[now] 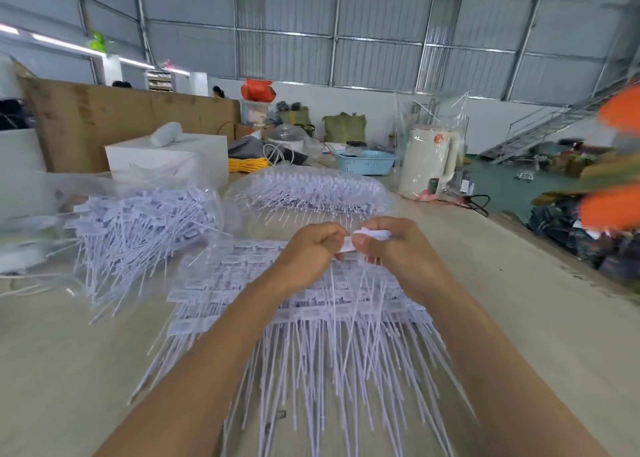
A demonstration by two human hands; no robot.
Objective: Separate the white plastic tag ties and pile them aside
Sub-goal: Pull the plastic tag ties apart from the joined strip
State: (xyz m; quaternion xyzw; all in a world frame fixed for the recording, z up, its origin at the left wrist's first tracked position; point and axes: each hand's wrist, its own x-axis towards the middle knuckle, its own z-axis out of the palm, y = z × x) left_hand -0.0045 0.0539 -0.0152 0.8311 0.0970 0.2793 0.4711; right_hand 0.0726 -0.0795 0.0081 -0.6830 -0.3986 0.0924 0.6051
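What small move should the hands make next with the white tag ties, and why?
Probably pull apart: the left hand and right hand both pinch the tag ends of a joined strip above the stack of strips. The freed ties likely go onto the loose pile at left.

The tag ties [304, 321] under my arms look like thin white plastic, smooth and faintly glossy. To the far left, the loose pile of ties [138, 228] sits in a clear, shiny plastic bag [69, 186], crinkled. My table [519, 300] looks pale and matt, like laminated wood. Far off, the basket [365, 162] is light blue perforated plastic, the board [104, 117] rough brown cardboard.
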